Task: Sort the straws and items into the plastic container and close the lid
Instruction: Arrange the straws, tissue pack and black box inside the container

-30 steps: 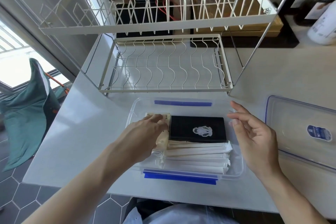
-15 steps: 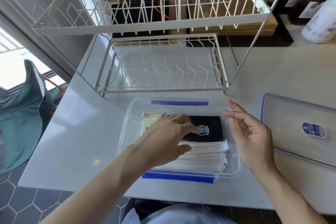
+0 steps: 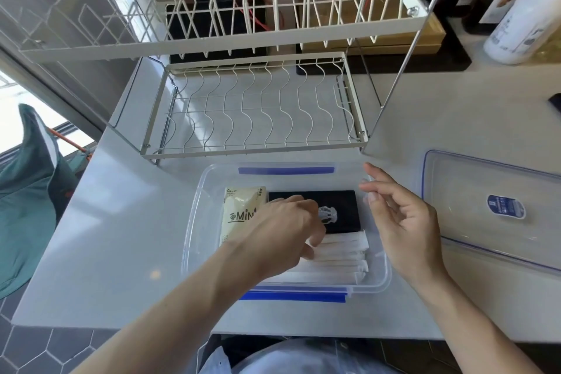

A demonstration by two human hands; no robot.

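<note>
White counter (image 3: pixel 127 222) holds an open container (image 3: pixel 194 222). Left hand (image 3: pixel 282 228), newly shifted right off the cream packet (image 3: pixel 239 209), hides its fingertips over the black box (image 3: pixel 343 212); grip unclear. Right hand (image 3: pixel 403 222) hovers relaxed. Straws (image 3: pixel 340 261) lie nearest; lid (image 3: pixel 485 209) sits right.

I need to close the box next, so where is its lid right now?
In the head view the lid lies flat on the counter, to the right of the plastic container, just beyond the right hand.

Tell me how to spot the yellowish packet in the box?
Find the clear plastic container with blue clips in front of the wire dish rack. Look in its far left corner, beside the black packet. The cream packet is the only pale yellow one, printed "MINI"; the straws are white.
</note>
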